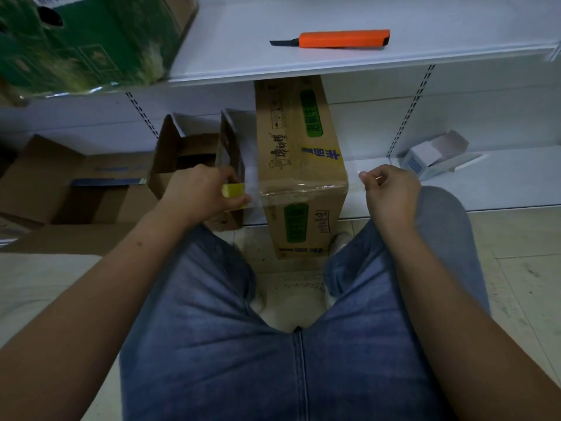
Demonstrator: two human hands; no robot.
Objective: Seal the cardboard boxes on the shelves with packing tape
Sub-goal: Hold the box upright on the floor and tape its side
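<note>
While I crouch at the shelving, knees in jeans [212, 314] spread wide, a tall box [299, 165] stands between them on the bottom shelf [501, 183], its near end jutting past the shelf edge over the tiled floor [522, 268]. Green and blue print on its brown sides.

Left hand [200, 192]: fingers curled round a yellow tape roll [233, 190], just left of the box. Right hand [387, 186]: thumb and forefinger pinching the free end of the clear tape [303, 189], just right of the box. Tape stretched taut between both hands, lying across the box's top near its front edge; strip looks wrinkled where it meets the cardboard. Cannot tell how firmly it is stuck down.

Left of the tall box, touching or nearly so: a smaller open box [194, 159], flaps upright, dark inside. Further left, flattened cardboard [60, 183] with a blue tape strip, lying on shelf and floor.

Upper shelf [303, 65]: orange knife [334, 39], blade out, pointing left, well apart from both hands. Green carton [82, 41] at its left end, overhanging the edge.

Bottom shelf, far right: small white carton [431, 156], lid open, lying on its side, blue label on the end.

Slotted uprights [419, 107] run down the white back panel.
</note>
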